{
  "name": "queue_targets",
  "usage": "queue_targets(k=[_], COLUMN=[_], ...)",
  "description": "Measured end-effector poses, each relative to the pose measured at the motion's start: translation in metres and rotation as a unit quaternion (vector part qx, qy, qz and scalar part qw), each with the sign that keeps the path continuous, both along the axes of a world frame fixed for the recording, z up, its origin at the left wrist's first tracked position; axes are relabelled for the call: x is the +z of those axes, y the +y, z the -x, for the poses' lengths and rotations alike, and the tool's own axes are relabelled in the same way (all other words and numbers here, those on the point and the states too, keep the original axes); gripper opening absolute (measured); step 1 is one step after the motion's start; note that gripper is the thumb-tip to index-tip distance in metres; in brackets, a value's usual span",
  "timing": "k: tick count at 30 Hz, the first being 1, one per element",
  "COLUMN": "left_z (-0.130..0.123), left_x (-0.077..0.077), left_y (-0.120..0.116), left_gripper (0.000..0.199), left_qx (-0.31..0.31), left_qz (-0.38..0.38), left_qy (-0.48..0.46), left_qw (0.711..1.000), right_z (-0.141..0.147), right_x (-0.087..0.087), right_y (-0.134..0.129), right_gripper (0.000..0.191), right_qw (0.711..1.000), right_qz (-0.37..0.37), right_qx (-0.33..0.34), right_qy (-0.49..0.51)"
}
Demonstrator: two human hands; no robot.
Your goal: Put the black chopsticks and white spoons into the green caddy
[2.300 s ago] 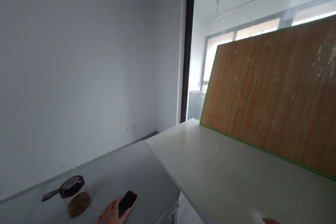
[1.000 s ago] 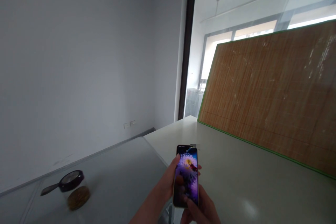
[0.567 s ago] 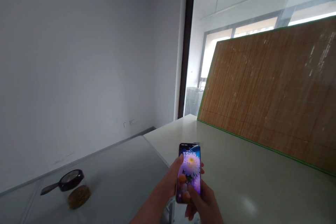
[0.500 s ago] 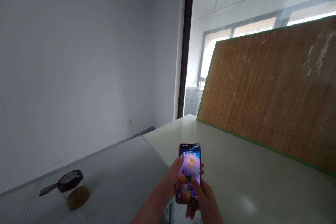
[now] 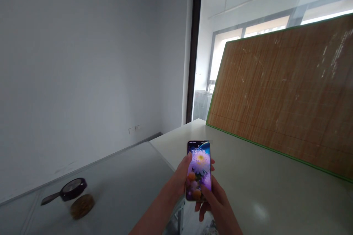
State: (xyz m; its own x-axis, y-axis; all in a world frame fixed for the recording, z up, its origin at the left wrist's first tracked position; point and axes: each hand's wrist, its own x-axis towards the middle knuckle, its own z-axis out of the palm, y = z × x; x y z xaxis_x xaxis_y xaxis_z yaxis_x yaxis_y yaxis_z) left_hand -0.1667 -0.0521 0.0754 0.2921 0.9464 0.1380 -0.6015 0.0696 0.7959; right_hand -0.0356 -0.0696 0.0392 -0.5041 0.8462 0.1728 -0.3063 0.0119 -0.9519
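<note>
A smartphone (image 5: 199, 170) is held upright between both hands, its lit screen showing a pink flower picture and the time 13:45. My left hand (image 5: 181, 174) grips it from the left, thumb on the screen's left edge and fingertips showing past the right edge. At the lower right, my right hand (image 5: 215, 199) wraps the phone's bottom corner, with its thumb over the lower part of the screen. The other right fingers curl under the phone's bottom edge.
A clear jar (image 5: 79, 198) with a dark lid and brown contents stands on the grey table (image 5: 124, 183); a dark handle juts left from its top. A white table (image 5: 248, 176) adjoins, bearing a leaning bamboo mat (image 5: 281, 91) with green edging. Wall sockets (image 5: 135, 128) sit behind.
The phone and both hands have risen slightly. My right thumb still rests over the lower screen, and the screen shows the same picture.
</note>
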Motion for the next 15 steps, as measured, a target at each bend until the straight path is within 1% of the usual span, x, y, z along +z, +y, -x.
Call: queue_targets(k=[4,8,11,13,15], left_z=[0.000,-0.003,-0.004,-0.004,-0.004], left_x=[0.003,0.004,0.003,0.002,0.000], left_y=[-0.001,-0.003,-0.003,-0.002,0.000], left_gripper=[0.074,0.072,0.071,0.070,0.070], left_qx=[0.007,0.022,0.030,0.035,0.037], left_qz=[-0.009,-0.009,-0.017,-0.027,-0.032], left_qy=[0.012,0.025,0.033,0.042,0.049], left_qw=[1.000,0.999,0.999,0.998,0.998], right_z=[0.000,0.004,0.007,0.008,0.007], right_x=[0.008,0.012,0.010,0.008,0.007], right_y=[0.000,0.004,0.015,0.023,0.030], right_gripper=[0.047,0.048,0.062,0.073,0.078], right_qw=[1.000,0.997,0.992,0.988,0.986], right_qz=[-0.012,0.011,0.052,0.089,0.119], right_qx=[0.000,-0.028,-0.039,-0.022,0.006], right_qy=[-0.021,-0.076,-0.111,-0.123,-0.120])
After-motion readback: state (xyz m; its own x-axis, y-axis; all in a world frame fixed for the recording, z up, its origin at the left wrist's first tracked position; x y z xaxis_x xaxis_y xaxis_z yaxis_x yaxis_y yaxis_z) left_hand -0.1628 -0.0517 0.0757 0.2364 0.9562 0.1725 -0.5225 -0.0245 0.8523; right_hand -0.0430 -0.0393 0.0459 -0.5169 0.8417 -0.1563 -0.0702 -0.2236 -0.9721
